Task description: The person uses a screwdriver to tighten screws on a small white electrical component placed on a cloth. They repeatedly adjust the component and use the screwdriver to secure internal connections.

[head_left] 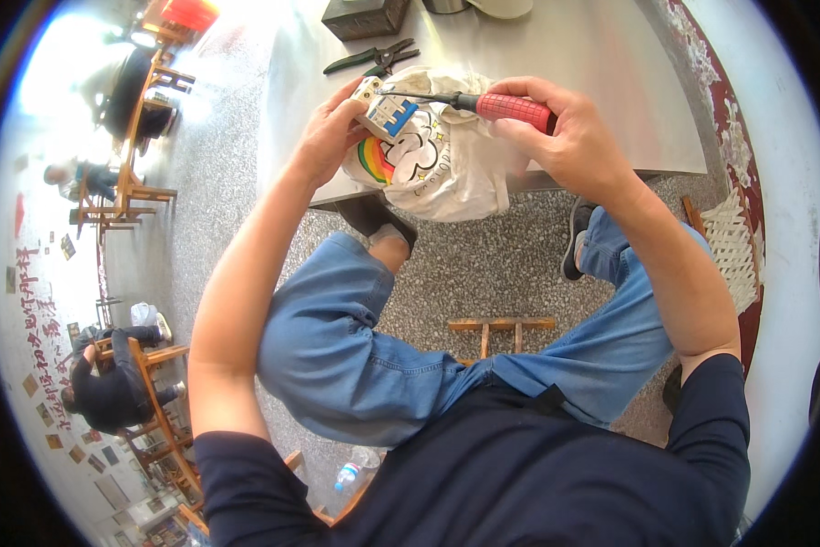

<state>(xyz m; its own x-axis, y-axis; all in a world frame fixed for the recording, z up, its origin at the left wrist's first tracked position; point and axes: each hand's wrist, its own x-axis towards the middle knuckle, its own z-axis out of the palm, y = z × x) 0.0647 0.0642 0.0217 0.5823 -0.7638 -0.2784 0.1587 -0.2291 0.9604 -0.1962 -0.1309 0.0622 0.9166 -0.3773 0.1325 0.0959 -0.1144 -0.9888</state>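
Observation:
My left hand (330, 135) is closed on a white circuit breaker (384, 117) with blue switch levers, tilted above a white cloth (455, 178) that bears a rainbow and cloud print. In my right hand (569, 128) is a screwdriver (516, 111) with a red and black handle. Its shaft points left, and the tip meets the breaker's terminal end; whether it sits in a screw is too small to tell. The cloth hangs over the near edge of a metal-topped table (610, 82). Just beyond the breaker lie dark-handled pliers (373, 59).
A dark box (365, 16) and a round metal thing (445, 5) stand at the table's far side. Below the table a wooden stool (501, 325) shows between my legs. A plastic bottle (355, 467) lies on the floor. Other people sit on wooden chairs at left.

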